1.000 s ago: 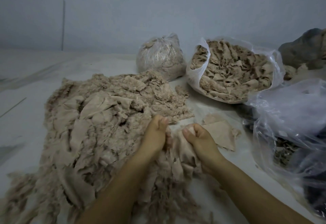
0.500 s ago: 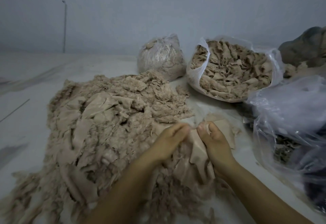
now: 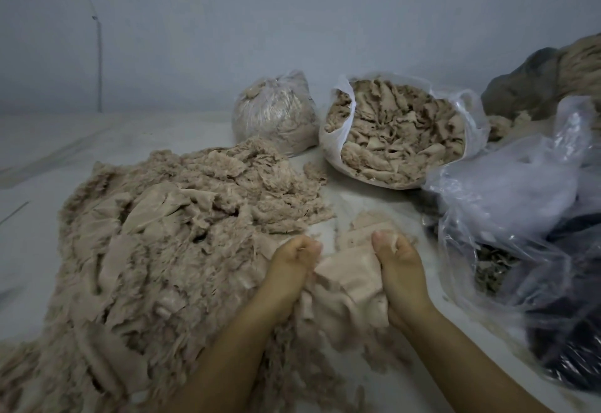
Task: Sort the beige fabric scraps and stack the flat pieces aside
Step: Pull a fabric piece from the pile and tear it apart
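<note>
Pale floor; beige scrap gripped between both hands.

A scrap lies between the left hand and right hand, pinched by the fingers of both. Left of the fingers and spreading behind them lies the pile; just behind the right fingers sits the stack, touching the scrap. Well behind stand the closed bag on the left and the open bag beside it, with loose bags to the right of the right fingers.
</note>
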Demonstrator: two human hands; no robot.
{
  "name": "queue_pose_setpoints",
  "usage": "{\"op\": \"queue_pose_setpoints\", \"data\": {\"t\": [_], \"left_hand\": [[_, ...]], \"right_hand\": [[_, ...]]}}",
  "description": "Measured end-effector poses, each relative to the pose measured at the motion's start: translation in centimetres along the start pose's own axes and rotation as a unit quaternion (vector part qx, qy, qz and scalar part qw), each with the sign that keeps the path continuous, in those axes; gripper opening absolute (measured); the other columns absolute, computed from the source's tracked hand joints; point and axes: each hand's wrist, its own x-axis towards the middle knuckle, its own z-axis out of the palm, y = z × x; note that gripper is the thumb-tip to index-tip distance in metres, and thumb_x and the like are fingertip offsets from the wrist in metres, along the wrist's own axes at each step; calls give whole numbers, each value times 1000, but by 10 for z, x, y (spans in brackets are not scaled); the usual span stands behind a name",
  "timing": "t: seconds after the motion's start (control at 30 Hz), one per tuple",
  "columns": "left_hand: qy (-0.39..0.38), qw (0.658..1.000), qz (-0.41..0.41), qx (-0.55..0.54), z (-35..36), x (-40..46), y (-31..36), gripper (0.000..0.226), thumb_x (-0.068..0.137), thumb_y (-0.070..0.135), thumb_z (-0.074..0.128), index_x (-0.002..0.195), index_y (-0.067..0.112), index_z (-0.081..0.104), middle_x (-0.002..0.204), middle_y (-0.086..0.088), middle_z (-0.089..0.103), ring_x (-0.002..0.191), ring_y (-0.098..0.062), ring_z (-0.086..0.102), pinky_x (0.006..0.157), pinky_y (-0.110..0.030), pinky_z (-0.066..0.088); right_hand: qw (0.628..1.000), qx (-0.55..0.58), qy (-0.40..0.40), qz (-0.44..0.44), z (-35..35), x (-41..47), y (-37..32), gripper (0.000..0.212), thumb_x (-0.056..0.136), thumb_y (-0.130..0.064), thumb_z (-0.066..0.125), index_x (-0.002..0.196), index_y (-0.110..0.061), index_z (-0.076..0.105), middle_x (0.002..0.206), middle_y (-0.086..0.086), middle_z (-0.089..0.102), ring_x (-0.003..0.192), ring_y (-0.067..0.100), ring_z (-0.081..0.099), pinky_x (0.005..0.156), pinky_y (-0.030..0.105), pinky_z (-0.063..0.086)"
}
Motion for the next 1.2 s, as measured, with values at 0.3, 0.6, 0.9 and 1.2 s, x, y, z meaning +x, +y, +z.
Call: {"op": "queue_pose_setpoints", "data": {"t": [0.3,0.6,0.9,1.2], "left_hand": [[14,998,32,48,-10,3,-3,24,97,15,50,73,11,51,48,7,39,43,-10,35,42,-18,33],[-81,986,-35,141,-17,-9,10,50,78,68,49,76,21,67,83,7,72,81,-7,67,73,-17,50],[52,997,-65,-2,10,-6,3,23,99,17,47,76,16,51,54,6,41,42,-6,37,41,-21,33],[98,995,-22,28,15,3,7,27,99,15,44,72,13,45,73,-9,45,73,-20,41,67,-34,34]], "right_hand": [[981,29,-154,118,-10,-9,8,42,74,-36,73,89,2,65,91,21,70,81,33,66,76,42,52],[981,123,-114,94,-7,-1,4,30,78,-37,65,83,-8,69,79,17,71,69,27,69,61,34,57],[999,20,-29,24,-3,-1,9,25,93,-28,59,73,-14,59,69,6,58,68,22,53,65,36,43],[995,54,-57,65,-4,-4,9,25,96,-12,52,72,-9,58,60,4,55,55,15,49,51,27,41]]}}
